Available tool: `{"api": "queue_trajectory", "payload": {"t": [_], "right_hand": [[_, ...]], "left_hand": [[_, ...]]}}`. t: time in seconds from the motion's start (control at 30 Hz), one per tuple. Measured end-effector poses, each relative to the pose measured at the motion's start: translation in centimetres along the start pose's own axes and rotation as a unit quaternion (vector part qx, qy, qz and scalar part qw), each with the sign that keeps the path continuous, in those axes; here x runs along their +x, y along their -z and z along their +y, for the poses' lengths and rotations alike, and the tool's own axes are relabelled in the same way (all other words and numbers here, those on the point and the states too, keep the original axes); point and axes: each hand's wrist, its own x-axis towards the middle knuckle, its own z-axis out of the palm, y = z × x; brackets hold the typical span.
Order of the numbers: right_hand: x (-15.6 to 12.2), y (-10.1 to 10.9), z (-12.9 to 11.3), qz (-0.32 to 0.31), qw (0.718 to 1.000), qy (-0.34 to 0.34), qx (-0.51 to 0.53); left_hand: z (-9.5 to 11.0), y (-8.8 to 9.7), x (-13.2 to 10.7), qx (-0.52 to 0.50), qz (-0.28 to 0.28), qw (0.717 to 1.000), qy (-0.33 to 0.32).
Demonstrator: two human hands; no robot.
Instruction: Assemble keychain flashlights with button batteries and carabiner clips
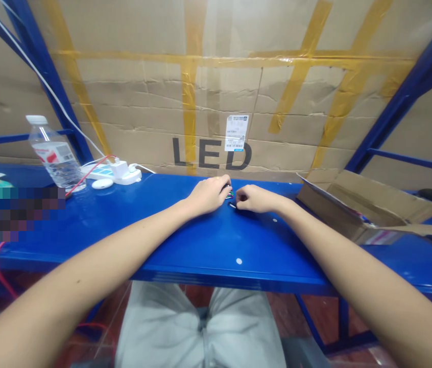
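Observation:
On the blue tabletop [196, 240], my left hand [209, 195] rests with its fingers curled around a small dark item with green and white streaks [230, 194]. Its kind is too small to tell, and the fingers cover much of it. Just to the right, my right hand [255, 198] is closed in a pinch, knuckles up. A small black piece with a whitish edge [232, 205] shows at its fingertips, close to the table. Whatever else is inside the right hand is hidden. A narrow gap separates the two hands.
An open cardboard box [354, 204] stands at the right. Toward the left are a water bottle [57, 158], a white power strip [126, 175] with plugs and cables, and a round white object [102, 184]. A large cardboard panel [143, 102] backs the table.

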Motion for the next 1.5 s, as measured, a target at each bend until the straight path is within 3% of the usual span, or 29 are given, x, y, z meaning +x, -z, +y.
{"api": "queue_trajectory", "payload": {"t": [0.3,0.53,0.63,0.77,0.9,1.03,1.2,1.27,1.37,1.5], "right_hand": [[0.3,-0.8,0.6,0.007,0.999,0.029,0.027],[1.0,-1.5,1.4,0.009,0.994,0.098,0.051],[1.3,-1.9,1.6,0.02,0.993,0.112,0.031],[1.2,-2.0,1.7,0.048,0.99,0.132,0.025],[1.2,-1.9,1.8,0.042,0.983,0.106,0.14],[1.4,-2.3,1.9,0.019,0.939,0.058,0.34],[1.8,-3.3,1.0,0.017,0.827,0.005,0.563],[1.9,-3.5,0.7,0.032,0.799,-0.008,0.601],[2.0,-3.7,0.5,0.053,0.786,-0.012,0.615],[2.0,-3.8,0.4,0.068,0.796,-0.012,0.601]], "left_hand": [[-0.4,0.1,-0.1,0.02,-0.016,1.0,-0.001],[-2.3,-0.7,0.4,-0.096,-0.169,0.98,-0.041],[-2.9,-1.0,0.5,-0.125,-0.197,0.972,-0.039],[-3.0,-1.4,0.5,-0.123,-0.193,0.972,-0.049],[-2.6,-1.4,0.3,-0.133,-0.133,0.98,-0.07],[-2.3,-0.9,0.2,-0.118,-0.077,0.989,-0.037],[-2.2,-0.6,0.3,-0.101,-0.046,0.993,-0.028],[-2.2,-0.6,0.4,-0.097,-0.04,0.994,-0.027],[-2.2,-0.8,0.4,-0.091,-0.035,0.995,-0.026],[-2.0,-0.8,0.3,-0.105,-0.035,0.994,-0.026]]}}
